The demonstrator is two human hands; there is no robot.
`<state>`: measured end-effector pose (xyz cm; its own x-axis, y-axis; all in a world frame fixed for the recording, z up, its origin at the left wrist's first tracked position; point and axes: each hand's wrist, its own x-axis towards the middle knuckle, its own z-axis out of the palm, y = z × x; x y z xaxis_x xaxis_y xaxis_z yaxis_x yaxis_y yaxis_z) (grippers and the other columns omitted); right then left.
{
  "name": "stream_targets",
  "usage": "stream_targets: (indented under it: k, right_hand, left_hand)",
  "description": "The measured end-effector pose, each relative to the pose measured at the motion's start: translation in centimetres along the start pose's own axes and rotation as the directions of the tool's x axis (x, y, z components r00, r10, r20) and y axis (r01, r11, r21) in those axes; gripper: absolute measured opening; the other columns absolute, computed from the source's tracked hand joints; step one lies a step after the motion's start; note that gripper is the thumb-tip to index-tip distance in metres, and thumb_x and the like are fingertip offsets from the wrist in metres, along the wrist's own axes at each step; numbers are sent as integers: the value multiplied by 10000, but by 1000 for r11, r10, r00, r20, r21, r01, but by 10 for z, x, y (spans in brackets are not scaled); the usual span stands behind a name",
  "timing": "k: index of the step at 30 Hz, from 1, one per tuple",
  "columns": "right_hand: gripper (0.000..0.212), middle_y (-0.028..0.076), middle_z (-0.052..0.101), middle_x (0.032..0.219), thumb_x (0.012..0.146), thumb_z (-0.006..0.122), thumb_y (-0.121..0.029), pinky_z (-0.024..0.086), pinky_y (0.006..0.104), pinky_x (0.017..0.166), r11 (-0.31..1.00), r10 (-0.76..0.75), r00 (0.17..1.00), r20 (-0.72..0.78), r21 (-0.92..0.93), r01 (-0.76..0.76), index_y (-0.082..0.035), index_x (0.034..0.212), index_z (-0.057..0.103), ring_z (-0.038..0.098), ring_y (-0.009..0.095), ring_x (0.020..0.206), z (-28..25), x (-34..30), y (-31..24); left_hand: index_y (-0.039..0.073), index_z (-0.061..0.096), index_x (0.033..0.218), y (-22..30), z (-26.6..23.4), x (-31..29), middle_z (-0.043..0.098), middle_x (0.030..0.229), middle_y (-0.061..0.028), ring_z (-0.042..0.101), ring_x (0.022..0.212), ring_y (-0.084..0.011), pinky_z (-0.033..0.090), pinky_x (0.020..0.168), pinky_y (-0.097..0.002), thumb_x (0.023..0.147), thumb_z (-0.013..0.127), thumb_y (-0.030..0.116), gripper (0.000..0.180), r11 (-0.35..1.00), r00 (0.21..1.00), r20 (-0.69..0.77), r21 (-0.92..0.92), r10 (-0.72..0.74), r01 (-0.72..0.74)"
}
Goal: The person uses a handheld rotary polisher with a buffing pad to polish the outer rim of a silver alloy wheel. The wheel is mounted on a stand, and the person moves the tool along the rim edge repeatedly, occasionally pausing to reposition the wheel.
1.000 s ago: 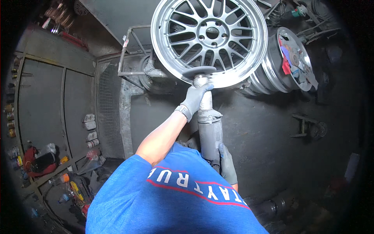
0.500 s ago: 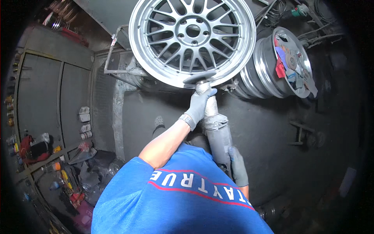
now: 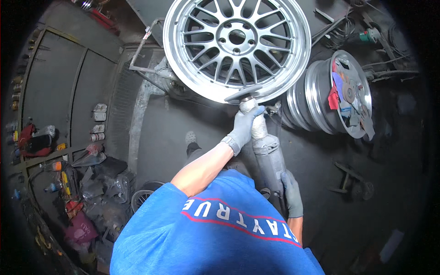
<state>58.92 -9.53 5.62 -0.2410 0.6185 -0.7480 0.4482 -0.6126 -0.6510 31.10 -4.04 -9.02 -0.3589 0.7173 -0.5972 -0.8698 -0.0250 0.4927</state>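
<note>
A silver multi-spoke wheel [image 3: 245,46] faces up in front of me. Against the near part of its polished lip, the thin round disc [image 3: 242,93] of a grey disc sander [image 3: 269,160] is seen nearly edge-on; whether it touches the metal I cannot tell. My gloved left hand [image 3: 243,124] is wrapped round the sander's white-taped neck, just behind the disc. Farther back, my gloved right hand [image 3: 292,195] grips the rear of the body, its fingers partly hidden.
Right of the wheel, another wheel [image 3: 316,91] lies on its side, holding a red cloth [image 3: 333,97] and sanding discs [image 3: 349,91]. A metal frame [image 3: 145,69] stands at the left. Plastic bags and bottles [image 3: 103,188] crowd the lower left. A metal stand [image 3: 347,178] sits on the right floor.
The whole view has shifted and turned slightly, so the wheel, sander and both hands appear a little farther right. Both hands keep their grip; the disc stays by the near lip.
</note>
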Motion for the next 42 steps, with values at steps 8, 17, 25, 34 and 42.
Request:
stream_targets:
  k: [8, 17, 25, 34, 42]
  right_hand:
    - [602, 176, 680, 1483, 1142, 641, -368, 479, 359, 1161, 962, 10, 983, 183, 265, -59, 69, 1553, 595, 637, 242, 1338, 98, 40, 61]
    - [597, 168, 680, 1467, 1145, 637, -362, 482, 341, 1142, 986, -6, 971, 240, 161, -33, 72, 1553, 589, 639, 224, 1326, 133, 54, 34]
    - [576, 169, 666, 1516, 1132, 636, -321, 443, 365, 1196, 994, -104, 993, 64, -15, 105, 67, 1555, 596, 610, 247, 1380, 21, 32, 59]
    - [606, 162, 621, 1571, 1133, 616, -318, 418, 387, 1233, 978, -74, 996, 41, 196, 65, 45, 1612, 541, 572, 253, 1436, -41, 30, 80]
    - [661, 179, 587, 1614, 1107, 662, -325, 396, 381, 1255, 991, -59, 973, 225, 134, 30, 57, 1625, 516, 545, 264, 1478, 43, 72, 74]
  left_hand:
    - [52, 739, 1306, 97, -81, -2, 778, 1185, -52, 751, 1042, -177, 610, 911, -354, 893, 923, 117, 457, 982, 992, -79, 169, 97, -83]
    - [56, 727, 1147, 143, -95, 1, 740, 919, -70, 736, 747, -215, 629, 675, -366, 950, 869, 130, 253, 973, 985, -86, 185, 153, -135]
    - [59, 724, 1103, 35, -40, -24, 756, 959, -89, 760, 815, -226, 640, 761, -379, 933, 893, 120, 247, 999, 1000, -17, 27, 20, -19]
    - [60, 758, 1175, -22, 6, -18, 774, 1082, -37, 745, 949, -170, 610, 865, -359, 874, 949, 121, 362, 999, 994, 93, 4, -52, 51]
    - [18, 731, 1172, 50, -75, -24, 764, 982, -74, 770, 810, -206, 647, 748, -369, 890, 917, 86, 345, 995, 994, -48, 38, 95, -93]
